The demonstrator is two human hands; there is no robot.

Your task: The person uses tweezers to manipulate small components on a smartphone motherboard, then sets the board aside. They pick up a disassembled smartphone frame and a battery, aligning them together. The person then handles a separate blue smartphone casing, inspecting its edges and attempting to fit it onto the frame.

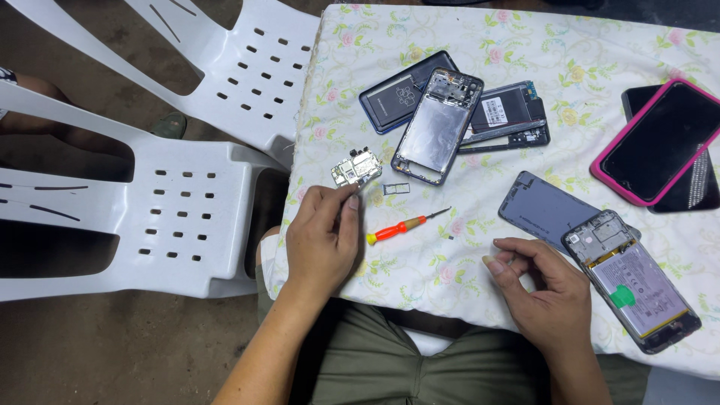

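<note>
Fingers: left hand (pixel 321 241) fingers (pixel 351 201) pinched together on the small silver phone circuit board (pixel 357 168), by its lower edge; right hand (pixel 546 291) fingers loosely curled, apart, holding nothing.
Board place: near the worktop's left edge, lifted or resting, cannot tell.
Handling: judged light, stiff, fragile; best gripped by its edges, off the components.
Nearby: orange-handled small screwdriver (pixel 401 228) between the hands; grey opened phone frame (pixel 437 127) beyond; opened phone with exposed battery (pixel 634 280) just beside the right hand.
Worktop: floral cloth (pixel 600 67).
</note>
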